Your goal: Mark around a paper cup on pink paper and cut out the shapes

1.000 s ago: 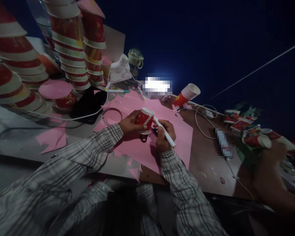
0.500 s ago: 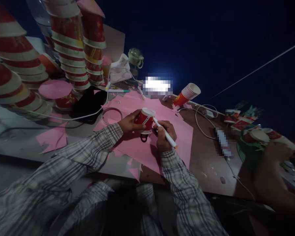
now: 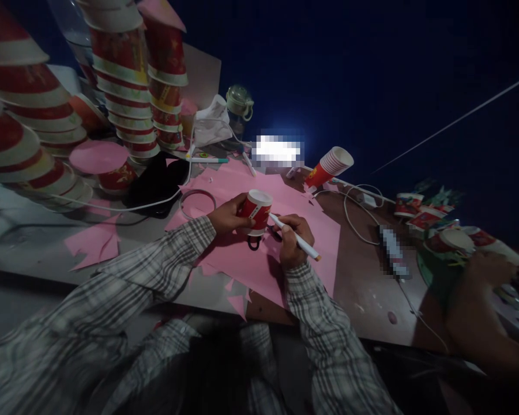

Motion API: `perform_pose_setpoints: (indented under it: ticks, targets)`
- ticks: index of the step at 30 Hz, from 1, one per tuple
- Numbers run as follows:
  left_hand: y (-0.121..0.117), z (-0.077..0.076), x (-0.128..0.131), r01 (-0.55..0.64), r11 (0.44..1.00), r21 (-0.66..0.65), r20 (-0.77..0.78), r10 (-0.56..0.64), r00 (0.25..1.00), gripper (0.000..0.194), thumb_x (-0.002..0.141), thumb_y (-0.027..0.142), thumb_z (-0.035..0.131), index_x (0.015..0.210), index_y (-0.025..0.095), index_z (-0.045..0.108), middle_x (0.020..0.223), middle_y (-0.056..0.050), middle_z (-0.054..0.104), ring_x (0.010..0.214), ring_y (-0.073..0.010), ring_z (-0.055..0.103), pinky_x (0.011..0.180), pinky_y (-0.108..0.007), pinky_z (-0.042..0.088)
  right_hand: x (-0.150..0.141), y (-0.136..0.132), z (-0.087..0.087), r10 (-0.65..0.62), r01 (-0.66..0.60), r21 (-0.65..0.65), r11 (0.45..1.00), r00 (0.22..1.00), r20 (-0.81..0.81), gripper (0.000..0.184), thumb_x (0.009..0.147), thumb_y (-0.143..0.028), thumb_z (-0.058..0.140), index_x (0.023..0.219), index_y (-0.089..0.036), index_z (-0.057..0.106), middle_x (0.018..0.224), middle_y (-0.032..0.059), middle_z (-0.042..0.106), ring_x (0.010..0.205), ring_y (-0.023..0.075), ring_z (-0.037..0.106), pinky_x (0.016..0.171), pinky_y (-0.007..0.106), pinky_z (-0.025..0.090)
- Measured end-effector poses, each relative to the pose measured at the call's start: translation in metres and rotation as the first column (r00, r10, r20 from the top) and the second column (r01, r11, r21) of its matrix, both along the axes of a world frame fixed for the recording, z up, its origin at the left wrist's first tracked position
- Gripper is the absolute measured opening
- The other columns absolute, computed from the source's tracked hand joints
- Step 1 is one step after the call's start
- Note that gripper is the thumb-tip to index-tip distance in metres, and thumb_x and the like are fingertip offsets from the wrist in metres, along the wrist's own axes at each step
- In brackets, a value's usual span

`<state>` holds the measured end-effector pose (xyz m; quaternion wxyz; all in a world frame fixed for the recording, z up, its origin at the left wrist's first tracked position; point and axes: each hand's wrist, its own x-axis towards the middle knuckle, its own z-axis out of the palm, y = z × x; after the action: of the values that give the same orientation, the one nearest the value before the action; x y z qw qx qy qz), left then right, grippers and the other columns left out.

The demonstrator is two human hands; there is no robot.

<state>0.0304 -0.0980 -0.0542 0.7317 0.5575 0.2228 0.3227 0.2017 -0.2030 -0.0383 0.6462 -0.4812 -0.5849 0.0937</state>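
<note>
My left hand (image 3: pixel 230 215) grips a red-and-white paper cup (image 3: pixel 259 208) by its side, held over a pink paper sheet (image 3: pixel 315 230). White marker (image 3: pixel 300 241) is pinched in my right hand (image 3: pixel 297 233), its tip pointing at the cup's right side; whether it touches cannot be made out. Dark scissor handles (image 3: pixel 254 244) show just below the cup, with the rest of the tool hidden behind the cup and right hand.
Tall stacks of paper cups (image 3: pixel 123 86) stand at left, beside a black phone-like object (image 3: pixel 160 184). A leaning cup stack (image 3: pixel 331 166) is behind the sheet. Cables (image 3: pixel 350 213) cross the table. Another person's hand (image 3: pixel 491 268) is at far right.
My right hand and the marker have shifted slightly right, away from the cup. The cup has tilted a little in my left hand, which stays in place.
</note>
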Motion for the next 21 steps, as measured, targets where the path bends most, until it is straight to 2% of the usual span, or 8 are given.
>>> perform_pose_setpoints:
  ticks: [3,7,10,13,18,21]
  targets:
    - [-0.002,0.003,0.000,0.025,1.000,-0.015,0.039,-0.024,0.999,0.073,0.065,0.029,0.091,0.130,0.020,0.059,0.130,-0.013,0.069,0.125,-0.0325,0.064,0.112,-0.054,0.046,-0.001,-0.002,0.002,0.026,-0.026,0.018,0.999,0.999,0.041,0.020,0.097,-0.036,0.057,0.104,-0.022,0.071,0.088,0.0041,0.072,0.077,0.0189,0.071,0.069,0.035,0.060]
    - [-0.002,0.005,0.000,0.008,1.000,-0.020,0.002,-0.008,1.000,0.074,0.063,0.026,0.091,0.130,0.019,0.059,0.128,-0.013,0.069,0.124,-0.0328,0.065,0.112,-0.056,0.046,-0.004,-0.002,0.006,-0.010,0.008,0.017,1.000,0.992,0.126,0.019,0.097,-0.035,0.057,0.099,-0.022,0.071,0.087,0.0047,0.072,0.079,0.0197,0.071,0.066,0.034,0.060]
    - [-0.002,0.004,0.000,-0.003,1.000,-0.025,-0.001,0.003,1.000,0.072,0.063,0.023,0.090,0.128,0.020,0.061,0.128,-0.013,0.069,0.125,-0.0325,0.064,0.113,-0.057,0.045,-0.006,-0.001,0.007,-0.060,0.060,0.002,0.998,0.997,0.057,0.022,0.097,-0.039,0.057,0.098,-0.020,0.070,0.082,0.0035,0.070,0.071,0.0184,0.069,0.061,0.032,0.058]
    - [-0.004,0.003,0.001,0.000,0.999,-0.042,0.025,0.001,1.000,0.070,0.064,0.023,0.089,0.128,0.022,0.061,0.129,-0.012,0.069,0.125,-0.0325,0.063,0.112,-0.058,0.046,-0.005,0.001,0.005,-0.073,0.073,-0.023,0.997,0.997,0.008,0.024,0.097,-0.041,0.057,0.100,-0.021,0.068,0.081,0.0026,0.069,0.072,0.0183,0.070,0.064,0.033,0.058]
    - [-0.003,0.004,0.001,0.002,0.999,-0.040,0.005,-0.002,1.000,0.073,0.064,0.024,0.089,0.131,0.020,0.059,0.131,-0.013,0.068,0.128,-0.0330,0.062,0.113,-0.057,0.045,0.000,0.001,0.000,-0.035,0.036,-0.013,0.999,0.997,0.070,0.022,0.096,-0.039,0.057,0.098,-0.022,0.070,0.083,0.0032,0.071,0.076,0.0196,0.071,0.065,0.034,0.059]
    - [0.000,0.004,0.000,0.005,1.000,-0.024,-0.018,-0.005,1.000,0.076,0.062,0.024,0.091,0.131,0.019,0.060,0.131,-0.013,0.068,0.128,-0.0336,0.063,0.114,-0.056,0.045,0.002,0.001,-0.005,0.033,-0.032,-0.007,0.999,0.999,0.043,0.019,0.096,-0.037,0.057,0.098,-0.023,0.070,0.082,0.0034,0.071,0.087,0.0231,0.076,0.074,0.038,0.062]
